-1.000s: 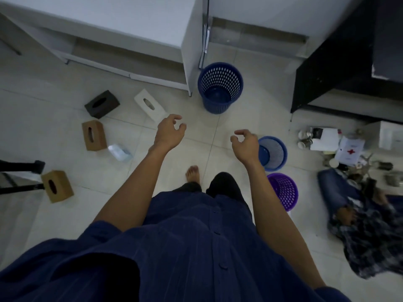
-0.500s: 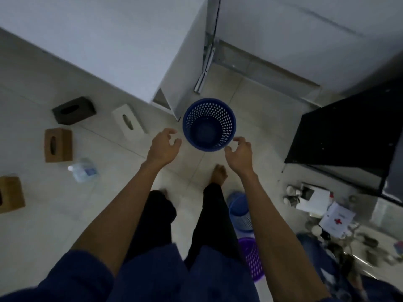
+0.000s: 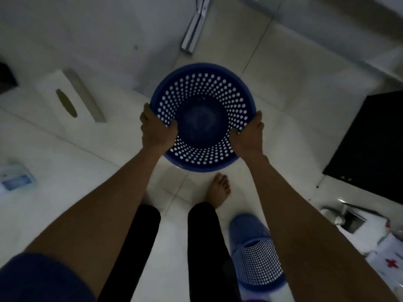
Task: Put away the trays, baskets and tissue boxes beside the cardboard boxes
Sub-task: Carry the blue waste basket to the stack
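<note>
Blue basket point(image 3: 202, 118), on or just above the floor: left hand point(image 3: 156, 129) and right hand point(image 3: 248, 136) grip opposite rims, fingers point(image 3: 145, 114) clamped over the edge. Risk: the perforated wall may flex and slip when lifted. Left of the basket, white tissue box point(image 3: 69, 99). Nearer the person, second blue basket point(image 3: 255, 251) lies underfoot, a trip hazard.

Dim, soft, perhaps motion-blurred, edges warped.

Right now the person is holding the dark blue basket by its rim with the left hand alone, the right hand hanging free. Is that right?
No. The right hand is not free: in the head view it grips the rim of the dark blue basket too, opposite the left hand, so both hands hold it.
</note>
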